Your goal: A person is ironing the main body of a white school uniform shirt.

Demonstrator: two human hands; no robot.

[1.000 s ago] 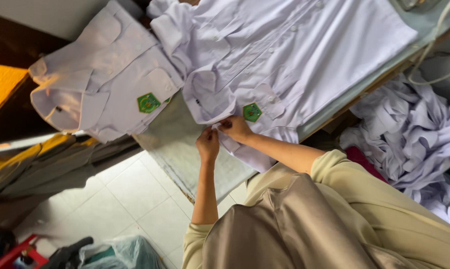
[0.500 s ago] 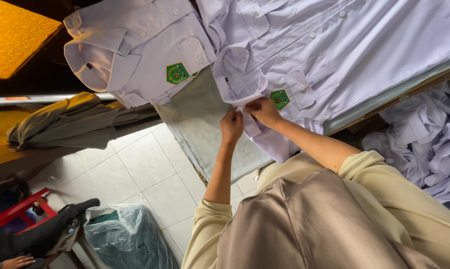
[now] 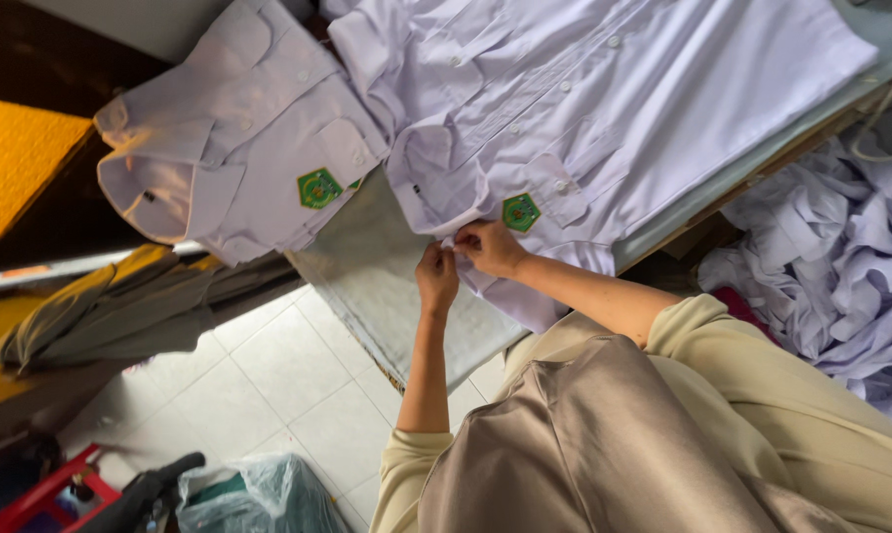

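Both hands meet at the bottom edge of a white shirt (image 3: 604, 109) that lies spread out on the grey padded board (image 3: 387, 286). From the head camera, the left hand (image 3: 436, 278) has its fingers curled in and pinches the shirt's edge. The right hand (image 3: 490, 247) is just beside it, touching it, with its fingers also bent tight on the same bit of cloth. This shirt has a row of small buttons down the front and a green badge (image 3: 521, 211) on its pocket, right above the two hands. A second white shirt (image 3: 233, 148) lies folded next to it on the left, partly hanging off the board, and it has a green badge (image 3: 318, 188) too. To the right, below the board's edge, is a big heap of crumpled white shirts (image 3: 831, 266); I cannot tell if the heap sits in a box or a basket. Down on the tiled floor (image 3: 268, 375) is a see-through plastic bag (image 3: 258, 498) with something greenish inside, but it is too blurry to say what. Near it, in the corner, is a red crate (image 3: 41, 494) holding a few small things that are too dark to make out. Some olive cloth (image 3: 120, 306) hangs over a rail to the left.
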